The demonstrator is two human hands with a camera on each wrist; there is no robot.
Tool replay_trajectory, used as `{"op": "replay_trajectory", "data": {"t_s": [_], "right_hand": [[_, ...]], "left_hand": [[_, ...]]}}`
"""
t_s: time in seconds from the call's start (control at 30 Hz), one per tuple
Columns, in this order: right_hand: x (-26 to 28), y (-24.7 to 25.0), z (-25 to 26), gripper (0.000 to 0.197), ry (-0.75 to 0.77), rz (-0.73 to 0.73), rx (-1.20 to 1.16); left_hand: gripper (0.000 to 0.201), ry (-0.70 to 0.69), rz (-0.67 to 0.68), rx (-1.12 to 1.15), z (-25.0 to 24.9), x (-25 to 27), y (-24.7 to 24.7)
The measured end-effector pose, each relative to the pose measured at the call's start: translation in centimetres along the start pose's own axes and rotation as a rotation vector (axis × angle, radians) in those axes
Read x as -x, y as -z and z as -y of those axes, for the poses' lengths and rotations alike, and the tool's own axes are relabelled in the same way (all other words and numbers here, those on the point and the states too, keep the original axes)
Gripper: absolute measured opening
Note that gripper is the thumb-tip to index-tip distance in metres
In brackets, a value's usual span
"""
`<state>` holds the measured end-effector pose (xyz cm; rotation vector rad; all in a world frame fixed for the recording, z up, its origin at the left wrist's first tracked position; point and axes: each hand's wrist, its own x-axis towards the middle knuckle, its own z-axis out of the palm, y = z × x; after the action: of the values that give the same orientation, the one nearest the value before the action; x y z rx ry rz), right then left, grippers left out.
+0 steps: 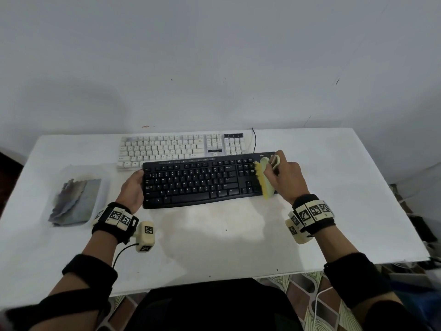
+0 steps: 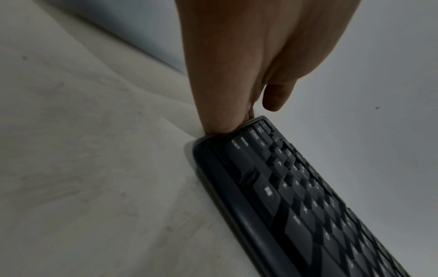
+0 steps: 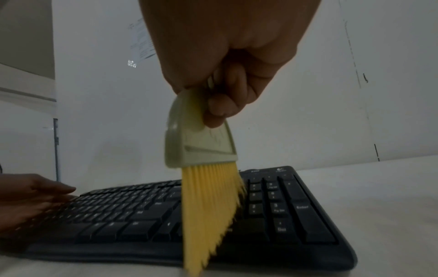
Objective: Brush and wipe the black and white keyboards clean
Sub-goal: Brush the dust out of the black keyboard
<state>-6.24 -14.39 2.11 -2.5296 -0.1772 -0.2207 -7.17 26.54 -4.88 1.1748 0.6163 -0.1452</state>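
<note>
The black keyboard (image 1: 202, 182) (image 2: 296, 206) (image 3: 118, 215) lies in the middle of the white table (image 1: 214, 240), overlapping the front edge of the white keyboard (image 1: 171, 149) behind it. My left hand (image 1: 133, 187) (image 2: 225, 112) rests with straight fingers against the black keyboard's left end. My right hand (image 1: 284, 174) (image 3: 225, 56) grips the pale green handle of a brush (image 1: 263, 177) (image 3: 201, 142). Its yellow bristles (image 3: 208, 206) touch the keys between the arrow block and the number pad.
A translucent tray (image 1: 81, 167) holding a grey, stained cloth (image 1: 74, 201) sits at the left of the table. A black cable (image 1: 254, 139) runs from the keyboards toward the wall. The table's near edge (image 1: 214, 278) is close to my lap.
</note>
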Motion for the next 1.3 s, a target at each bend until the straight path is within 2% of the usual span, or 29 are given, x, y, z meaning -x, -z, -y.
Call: {"op": "replay_trajectory", "data": {"t_s": [0.3,0.4,0.6,0.7,0.83,0.93,1.0,1.07,1.3], "right_hand": [[-0.8,0.4,0.2,0.016,-0.008,-0.1,-0.054],[-0.6,-0.1,-0.3,0.02,0.029,-0.076,-0.021],[-0.2,0.3,-0.9,0.014,0.097,0.009,0.024],[-0.6,0.8,-0.7,0.017,-0.002,-0.032,-0.024],[-1.1,0.5,-0.7,0.018,-0.097,-0.263,-0.17],[-1.4,-0.4,-1.2,0.019,-0.231,-0.336,-0.305],[-1.4,-0.8,-2.3,0.02,-0.345,-0.347,-0.398],[-1.0,-0.9,-3.2,0.018,-0.397,-0.339,-0.443],[-0.1,0.6,-4.9,0.017,-0.391,-0.177,-0.452]], "left_hand": [[0.026,-0.014,0.018,-0.011,0.0,0.0,0.2],[0.026,-0.012,0.021,-0.01,0.0,-0.1,0.2],[0.027,-0.002,0.029,-0.01,0.1,-0.2,0.0],[0.028,-0.003,0.016,-0.016,0.2,-0.4,0.2],[0.028,0.0,0.024,-0.016,0.2,-0.3,0.2],[0.032,-0.01,0.021,-0.041,0.1,-0.2,0.1],[0.035,-0.008,0.02,-0.048,0.2,-0.4,0.2],[0.035,-0.008,0.02,-0.051,0.2,-0.5,0.3],[0.031,-0.009,0.024,-0.037,0.2,-0.2,0.1]]}}
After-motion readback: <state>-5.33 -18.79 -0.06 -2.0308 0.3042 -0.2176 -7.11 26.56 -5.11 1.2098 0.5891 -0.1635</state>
